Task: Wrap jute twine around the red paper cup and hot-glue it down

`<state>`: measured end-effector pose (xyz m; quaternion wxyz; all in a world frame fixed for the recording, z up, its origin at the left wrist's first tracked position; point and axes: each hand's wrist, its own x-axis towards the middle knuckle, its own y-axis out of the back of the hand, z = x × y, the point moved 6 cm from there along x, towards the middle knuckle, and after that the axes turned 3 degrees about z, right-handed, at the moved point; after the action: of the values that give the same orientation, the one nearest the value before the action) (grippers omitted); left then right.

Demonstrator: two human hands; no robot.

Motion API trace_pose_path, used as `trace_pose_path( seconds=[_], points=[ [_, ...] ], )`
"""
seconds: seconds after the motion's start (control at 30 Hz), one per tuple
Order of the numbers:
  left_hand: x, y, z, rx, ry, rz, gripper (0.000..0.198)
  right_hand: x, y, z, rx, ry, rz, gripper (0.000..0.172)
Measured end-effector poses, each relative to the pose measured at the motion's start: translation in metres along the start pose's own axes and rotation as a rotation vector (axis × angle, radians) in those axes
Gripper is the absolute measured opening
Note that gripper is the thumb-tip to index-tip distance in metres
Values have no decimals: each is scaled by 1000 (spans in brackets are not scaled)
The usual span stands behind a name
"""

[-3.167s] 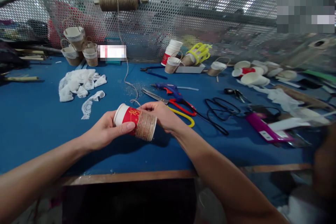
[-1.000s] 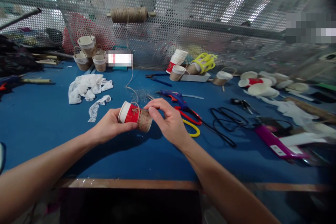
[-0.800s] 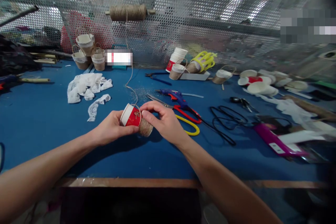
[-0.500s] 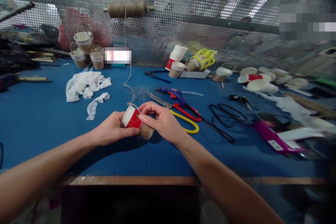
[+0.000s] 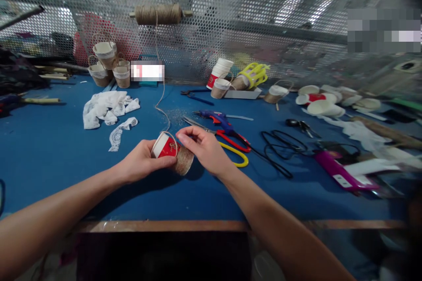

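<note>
My left hand [image 5: 140,160] is closed around a tilted paper cup [image 5: 161,145], white and red at the wide end, its thumb along the near side. Twine [image 5: 184,161] is wound in close rows around the cup's narrow end. A loose strand of twine [image 5: 162,96] runs from the spool [image 5: 158,14] down to the cup and loops over its red part. My right hand [image 5: 204,147] is beside the wound end, its thumb and forefinger tips close together by the loop. Whether the strand is between them is unclear.
Behind my right hand lie scissors [image 5: 231,140] and a blue glue gun [image 5: 219,119] with a black cord [image 5: 277,171]. White lace [image 5: 105,107] is at left. Small twine-covered buckets [image 5: 122,74] stand at the back left. Pliers [image 5: 198,96], stacked cups [image 5: 221,70] and keys [image 5: 303,127] are farther off.
My right thumb has come off the cup's red side, and the fingertips have moved slightly up and away. More of the red part and the twine loop shows. My left hand keeps its hold.
</note>
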<state>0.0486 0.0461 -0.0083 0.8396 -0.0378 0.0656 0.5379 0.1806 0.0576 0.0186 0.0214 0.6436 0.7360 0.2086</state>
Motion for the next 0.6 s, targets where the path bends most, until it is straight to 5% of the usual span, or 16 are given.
trace_pose_path(
  seconds=[0.13, 0.27, 0.37, 0.5, 0.6],
  points=[
    [2, 2, 1, -6, -25, 14, 22, 12, 40, -1, -239, 30, 252, 23],
    [3, 5, 2, -12, -57, 27, 23, 25, 95, 10, -786, -185, 446, 34],
    [4, 6, 2, 0, -92, 29, 30, 35, 116, 32, -902, -339, 357, 26],
    [6, 10, 2, 18, -144, 50, 40, 48, 116, 70, -977, -497, 139, 27],
    [8, 11, 2, 34, -164, 56, 40, 61, 114, 82, -1013, -517, 96, 32]
  ],
)
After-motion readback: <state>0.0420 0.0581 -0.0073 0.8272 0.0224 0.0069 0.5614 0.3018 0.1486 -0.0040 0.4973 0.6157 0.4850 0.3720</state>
